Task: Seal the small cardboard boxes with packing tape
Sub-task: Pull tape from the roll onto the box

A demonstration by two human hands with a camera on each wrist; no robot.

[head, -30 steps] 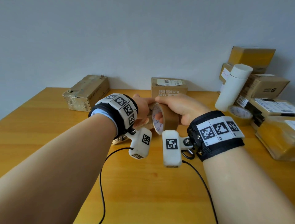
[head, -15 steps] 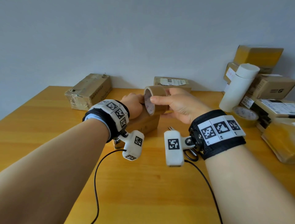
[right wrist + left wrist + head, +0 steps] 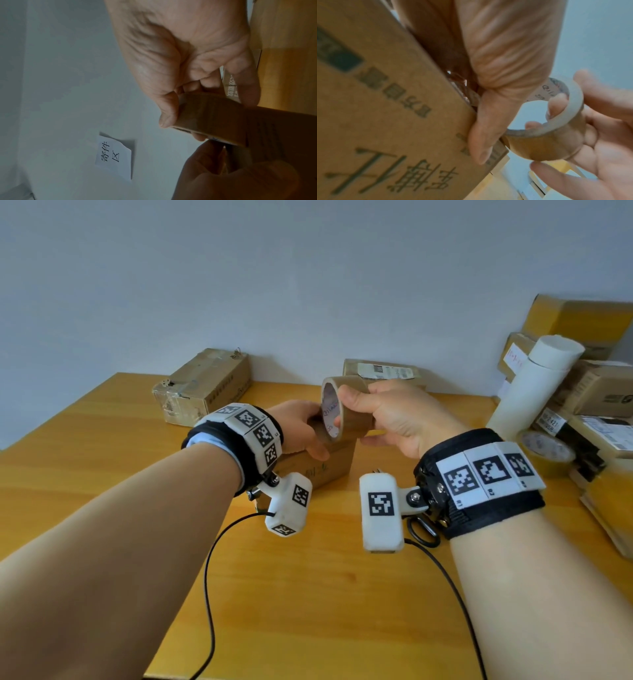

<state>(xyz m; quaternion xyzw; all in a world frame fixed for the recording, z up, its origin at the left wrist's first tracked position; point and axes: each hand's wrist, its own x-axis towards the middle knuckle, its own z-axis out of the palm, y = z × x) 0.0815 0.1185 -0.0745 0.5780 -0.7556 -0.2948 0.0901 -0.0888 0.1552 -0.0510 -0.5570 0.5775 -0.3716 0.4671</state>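
A small brown cardboard box (image 3: 325, 469) with printed characters lies on the wooden table (image 3: 308, 594) under both hands. My left hand (image 3: 305, 433) grips its top right end, with the thumb (image 3: 481, 142) down the front face of the box (image 3: 385, 108). My right hand (image 3: 363, 405) holds a roll of brown packing tape (image 3: 349, 412) on edge just above that end, thumb on the outside and fingers through the core. The left wrist view has the roll (image 3: 556, 135) close beside the thumb. The right hand (image 3: 180, 67) and the roll (image 3: 211, 119) fill the right wrist view. I cannot make out a pulled tape end.
Black-handled scissors (image 3: 423, 530) lie under the right wrist. Taped boxes stand at the back left (image 3: 205, 385) and back centre (image 3: 380, 369). A stack of boxes (image 3: 599, 392), a white tube (image 3: 534, 385) and a second tape roll (image 3: 544, 451) crowd the right side. A paper note (image 3: 113, 157) hangs on the wall.
Both hands moved away from me with the roll. The left hand left the roll and settled on the small box. The right hand now holds the roll over the box's right end.
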